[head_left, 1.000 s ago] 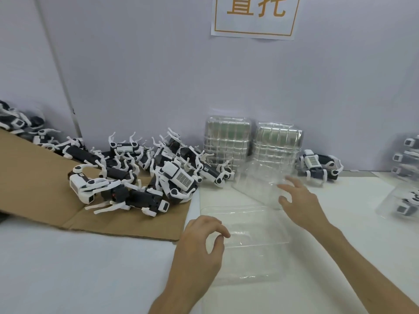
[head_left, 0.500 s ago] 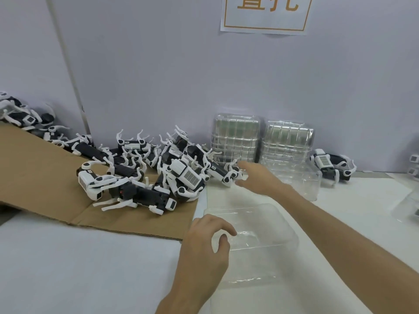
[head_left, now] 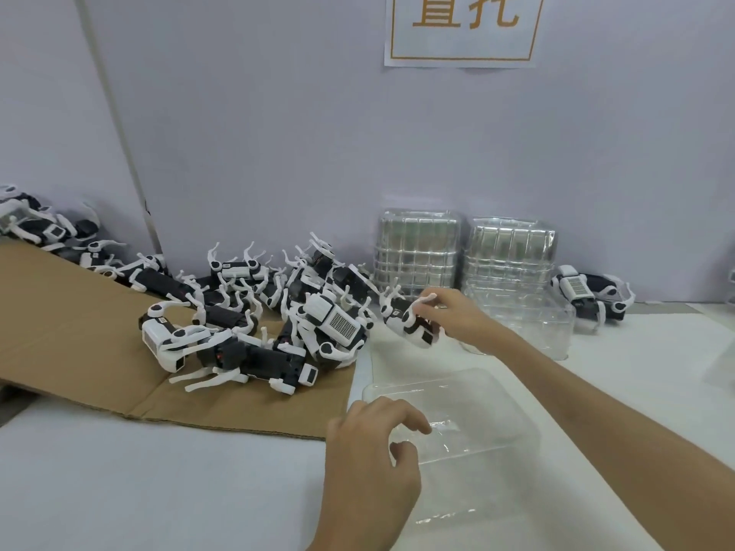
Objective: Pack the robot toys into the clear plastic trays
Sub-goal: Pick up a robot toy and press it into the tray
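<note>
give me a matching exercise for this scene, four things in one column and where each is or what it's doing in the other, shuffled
Things
1 right hand
2 toy pile
3 tray stacks
4 sign

Place or state
a on the cardboard
b high on the wall
c grips a toy
d at the foot of the wall, side by side

Pairs: 1-c, 2-a, 3-d, 4-b
</note>
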Demonstrator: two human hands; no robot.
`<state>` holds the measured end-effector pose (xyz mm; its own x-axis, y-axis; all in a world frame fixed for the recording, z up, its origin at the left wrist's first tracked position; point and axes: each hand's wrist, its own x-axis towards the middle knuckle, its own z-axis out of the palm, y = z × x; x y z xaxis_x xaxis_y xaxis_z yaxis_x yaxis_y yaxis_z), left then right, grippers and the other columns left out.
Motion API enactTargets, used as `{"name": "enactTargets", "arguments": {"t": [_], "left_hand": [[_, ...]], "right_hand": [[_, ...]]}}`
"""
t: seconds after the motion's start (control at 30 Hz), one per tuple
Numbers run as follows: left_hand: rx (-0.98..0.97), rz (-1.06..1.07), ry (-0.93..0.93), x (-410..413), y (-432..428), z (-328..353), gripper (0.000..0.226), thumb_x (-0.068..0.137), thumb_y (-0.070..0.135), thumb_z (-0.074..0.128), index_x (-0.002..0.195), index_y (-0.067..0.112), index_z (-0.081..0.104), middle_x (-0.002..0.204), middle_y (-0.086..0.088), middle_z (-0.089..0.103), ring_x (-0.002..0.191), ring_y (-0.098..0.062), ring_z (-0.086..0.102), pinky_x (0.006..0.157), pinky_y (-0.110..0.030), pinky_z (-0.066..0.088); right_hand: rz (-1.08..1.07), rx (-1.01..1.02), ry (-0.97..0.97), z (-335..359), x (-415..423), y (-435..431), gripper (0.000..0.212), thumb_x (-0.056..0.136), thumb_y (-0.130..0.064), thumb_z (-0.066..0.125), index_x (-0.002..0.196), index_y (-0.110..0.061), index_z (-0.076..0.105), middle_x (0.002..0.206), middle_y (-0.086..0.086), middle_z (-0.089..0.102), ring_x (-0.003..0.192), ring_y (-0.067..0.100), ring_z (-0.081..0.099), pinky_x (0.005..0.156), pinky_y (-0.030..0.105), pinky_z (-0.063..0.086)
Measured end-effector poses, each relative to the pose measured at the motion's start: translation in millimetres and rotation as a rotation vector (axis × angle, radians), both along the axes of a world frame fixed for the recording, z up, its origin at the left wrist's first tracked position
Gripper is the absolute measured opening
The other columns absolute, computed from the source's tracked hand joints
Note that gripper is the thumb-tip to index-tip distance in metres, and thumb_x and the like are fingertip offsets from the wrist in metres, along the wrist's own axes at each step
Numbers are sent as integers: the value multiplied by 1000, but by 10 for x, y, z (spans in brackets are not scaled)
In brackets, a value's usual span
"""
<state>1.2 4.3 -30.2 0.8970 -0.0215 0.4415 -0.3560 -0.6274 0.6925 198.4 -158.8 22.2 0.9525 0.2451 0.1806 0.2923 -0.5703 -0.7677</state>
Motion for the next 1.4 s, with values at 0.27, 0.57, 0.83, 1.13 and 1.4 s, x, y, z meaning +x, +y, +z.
{"name": "enactTargets", "arguments": {"t": [0.27,0.57,0.83,1.13,1.4], "left_hand": [[-360,104,-132,4,-1,34,62,87,37,72,134,51,34,133,35,43,127,6,44,98,-21,36],[-635,-183,-178,-41,87,184,56,78,58,62,133,54,51,134,11,60,117,-11,63,92,-37,51],[-809,-152,-185,-3,81,179,29,72,43,74,97,29,70,90,2,69,82,-10,70,63,-17,52],[-723,28,-334,-37,40,114,28,76,26,77,97,33,60,90,2,70,79,-28,71,74,-47,60],[-198,-146,-485,-38,-13,79,45,87,27,64,130,22,57,121,15,60,116,-11,60,93,-12,43]], "right_hand": [[97,722,247,412,-835,-118,25,99,-26,51,84,-16,69,75,3,65,56,16,55,44,21,34],[329,828,522,185,-1338,-148,20,89,-28,56,74,-19,66,74,2,52,62,12,51,46,18,36],[223,1089,344,4,-1413,-43,40,86,-33,63,118,-11,68,106,7,68,85,20,66,71,34,55],[153,738,104,-128,-1637,215,33,76,-19,78,85,-10,48,95,3,69,85,22,70,77,33,57],[115,862,143,-92,-1642,162,45,73,-28,79,94,-10,43,91,3,71,81,24,70,74,40,59]]}}
